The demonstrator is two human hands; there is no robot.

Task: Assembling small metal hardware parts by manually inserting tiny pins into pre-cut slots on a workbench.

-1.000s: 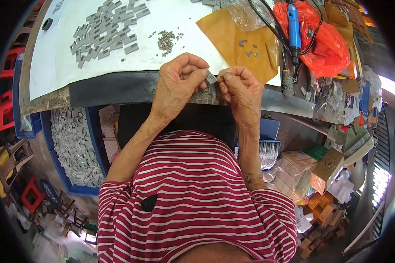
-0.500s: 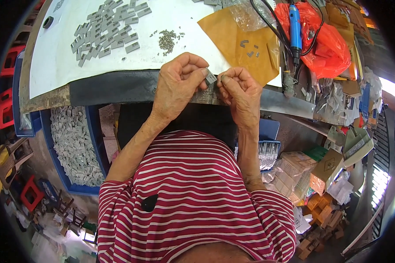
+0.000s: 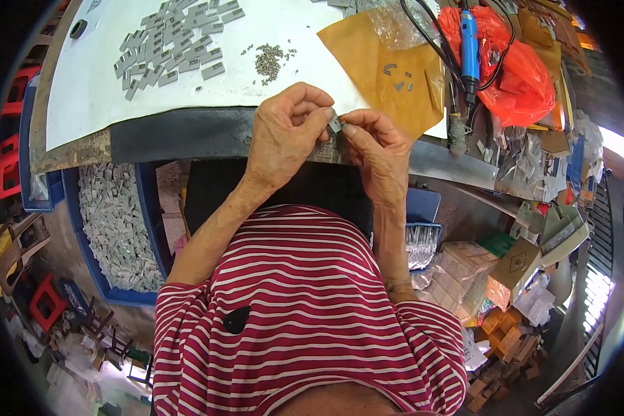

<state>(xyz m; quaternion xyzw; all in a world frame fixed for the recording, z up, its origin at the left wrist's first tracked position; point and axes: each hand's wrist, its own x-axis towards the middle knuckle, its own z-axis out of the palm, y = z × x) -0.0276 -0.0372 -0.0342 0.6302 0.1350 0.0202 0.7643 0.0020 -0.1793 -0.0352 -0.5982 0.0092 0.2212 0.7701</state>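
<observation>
My left hand (image 3: 288,132) pinches a small grey metal block (image 3: 335,125) between thumb and fingers, just above the table's front edge. The fingertips of my right hand (image 3: 381,145) meet the block's right side, thumb and forefinger pressed together. Whether a tiny part sits in that right pinch is too small to make out. Beyond my left hand lies a little heap of small metal screws or pins (image 3: 267,64) on white paper (image 3: 118,114). Many similar grey blocks (image 3: 180,45) are spread to its left.
A brown paper sheet (image 3: 353,52) bears a few small dark pieces. A blue electric screwdriver (image 3: 469,52) with a black cable lies by a red plastic bag (image 3: 523,87). Below the table at left stands a blue bin (image 3: 118,295) full of grey pieces. A black ring (image 3: 78,28) lies far left.
My right hand has moved left, its fingertips now touching the grey block. My left hand keeps its hold with little movement. The whole view has shifted slightly.
</observation>
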